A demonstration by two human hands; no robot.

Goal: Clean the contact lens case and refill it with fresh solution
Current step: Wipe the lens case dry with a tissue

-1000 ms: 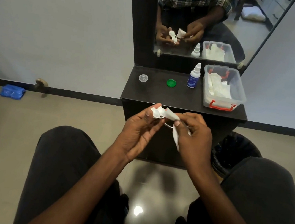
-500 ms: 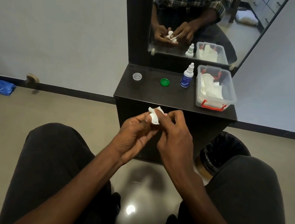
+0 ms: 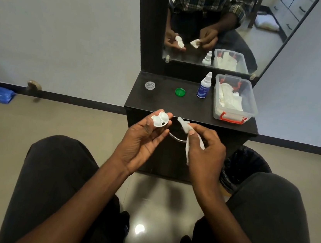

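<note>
We are holding the white contact lens case [image 3: 160, 119] at our left hand's [image 3: 143, 139] fingertips, its wells facing up, in front of the dark vanity top [image 3: 167, 104]. Our right hand [image 3: 205, 147] is pinching a twisted tissue [image 3: 184, 125] just beside it. The solution bottle [image 3: 204, 86] is standing behind, its blue label unreadable, with a green cap [image 3: 180, 92] and a clear cap [image 3: 150, 85] lying leftward.

My left hand [image 3: 143, 139] is raised palm-up with thumb and fingertips pinched around the lens case [image 3: 159, 120], my right hand [image 3: 205, 147] sits just beside it, apart, fingers curled on the tissue [image 3: 184, 125], both forearms reaching forward over my thighs.
</note>
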